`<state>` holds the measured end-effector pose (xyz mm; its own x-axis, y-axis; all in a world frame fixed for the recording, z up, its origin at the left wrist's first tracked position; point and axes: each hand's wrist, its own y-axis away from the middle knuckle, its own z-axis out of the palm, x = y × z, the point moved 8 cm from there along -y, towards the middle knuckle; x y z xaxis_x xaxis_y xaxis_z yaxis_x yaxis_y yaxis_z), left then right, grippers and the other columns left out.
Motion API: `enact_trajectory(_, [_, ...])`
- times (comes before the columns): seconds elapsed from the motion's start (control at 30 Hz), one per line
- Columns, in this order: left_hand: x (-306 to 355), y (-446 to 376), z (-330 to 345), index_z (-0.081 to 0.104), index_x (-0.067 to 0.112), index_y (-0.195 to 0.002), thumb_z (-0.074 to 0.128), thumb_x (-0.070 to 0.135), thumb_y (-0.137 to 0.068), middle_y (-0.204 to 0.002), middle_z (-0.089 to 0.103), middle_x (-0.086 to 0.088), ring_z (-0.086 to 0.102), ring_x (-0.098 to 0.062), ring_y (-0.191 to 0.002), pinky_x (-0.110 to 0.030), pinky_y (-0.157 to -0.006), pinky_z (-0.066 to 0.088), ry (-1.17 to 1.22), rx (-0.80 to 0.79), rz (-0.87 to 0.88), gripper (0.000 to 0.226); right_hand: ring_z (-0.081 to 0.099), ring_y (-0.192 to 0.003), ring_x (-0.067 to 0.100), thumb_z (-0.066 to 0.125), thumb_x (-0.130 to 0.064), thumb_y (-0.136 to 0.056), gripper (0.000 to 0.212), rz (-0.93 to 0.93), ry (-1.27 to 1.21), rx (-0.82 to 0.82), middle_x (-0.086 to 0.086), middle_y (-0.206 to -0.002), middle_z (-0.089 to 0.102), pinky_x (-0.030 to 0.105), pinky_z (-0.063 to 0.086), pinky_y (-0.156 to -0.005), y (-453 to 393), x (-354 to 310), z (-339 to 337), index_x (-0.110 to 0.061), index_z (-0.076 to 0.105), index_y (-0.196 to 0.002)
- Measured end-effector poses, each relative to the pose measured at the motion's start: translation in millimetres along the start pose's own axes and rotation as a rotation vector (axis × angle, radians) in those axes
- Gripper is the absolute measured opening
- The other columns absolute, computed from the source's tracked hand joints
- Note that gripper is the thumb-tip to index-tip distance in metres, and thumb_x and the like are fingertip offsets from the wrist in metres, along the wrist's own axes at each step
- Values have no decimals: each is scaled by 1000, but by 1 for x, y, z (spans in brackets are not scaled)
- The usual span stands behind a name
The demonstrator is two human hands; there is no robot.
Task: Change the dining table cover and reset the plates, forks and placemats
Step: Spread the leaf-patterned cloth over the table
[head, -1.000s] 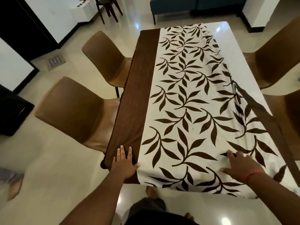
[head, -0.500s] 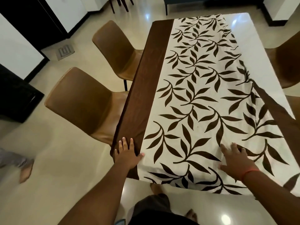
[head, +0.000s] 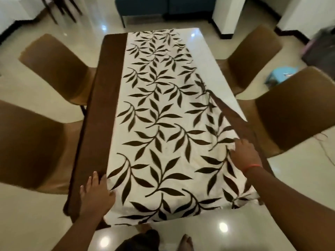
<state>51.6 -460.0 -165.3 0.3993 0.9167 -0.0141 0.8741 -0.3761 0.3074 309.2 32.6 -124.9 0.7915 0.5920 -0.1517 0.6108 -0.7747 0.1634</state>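
Observation:
A white table cover (head: 159,124) printed with dark brown leaves and edged in plain brown lies lengthwise over the white dining table (head: 204,57). Its left brown border hangs over the table's left side; its right border is folded back in a diagonal strip. My left hand (head: 96,194) lies flat on the cover's near left corner, fingers straight. My right hand (head: 244,154) rests on the cover near the right fold, fingers extended, a red thread on the wrist. The cloth bunches at the near right corner. No plates, forks or placemats are in view.
Two brown chairs (head: 36,142) stand on the left of the table, and another brown chair (head: 293,113) with its neighbour on the right. A blue sofa (head: 163,6) is beyond the far end. A light blue object (head: 281,75) lies on the floor at right. My feet are below the near edge.
My right hand has slid right and away across the cover, up to the folded brown border. The left hand stays on the near left corner. The view has swung to the right.

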Motion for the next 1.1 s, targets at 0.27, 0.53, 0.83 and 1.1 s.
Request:
enact_trajectory(0.27, [147, -7, 16, 8, 32, -157, 49, 63, -90, -166, -1, -6, 3, -33, -152, -55, -119, 23, -57, -149, 346, 84, 41, -131, 43, 50, -23, -95, 55, 223, -77, -229, 20, -150, 35, 49, 38, -111, -4, 105, 38, -16, 35, -147])
enact_trajectory(0.53, [127, -9, 39, -18, 39, -152, 51, 64, -90, -161, -28, -3, -20, -31, -150, -66, -115, 15, -85, -321, 246, 96, 45, -114, 39, 47, -5, -90, 49, 94, 66, -104, 14, -134, 46, 44, 45, -97, 42, 120, 39, -14, 49, -138])
enact_trajectory(0.83, [84, -38, 61, -24, 34, -149, 60, 60, -86, -163, -17, -15, -18, -36, -149, -60, -120, 13, -89, -336, 304, 108, 53, -107, 30, 57, -33, -94, 34, 17, 39, -78, 6, -121, 56, 43, 53, -89, 53, 124, 35, -22, 54, -126])
enact_trajectory(1.1, [66, -48, 82, -31, 27, -146, 53, 68, -85, -163, -17, -16, -18, -35, -150, -60, -120, 14, -112, -337, 272, 111, 63, -95, 30, 56, -7, -92, 21, 3, 98, -144, 13, -107, 65, 38, 54, -88, 49, 131, 31, -12, 54, -112])
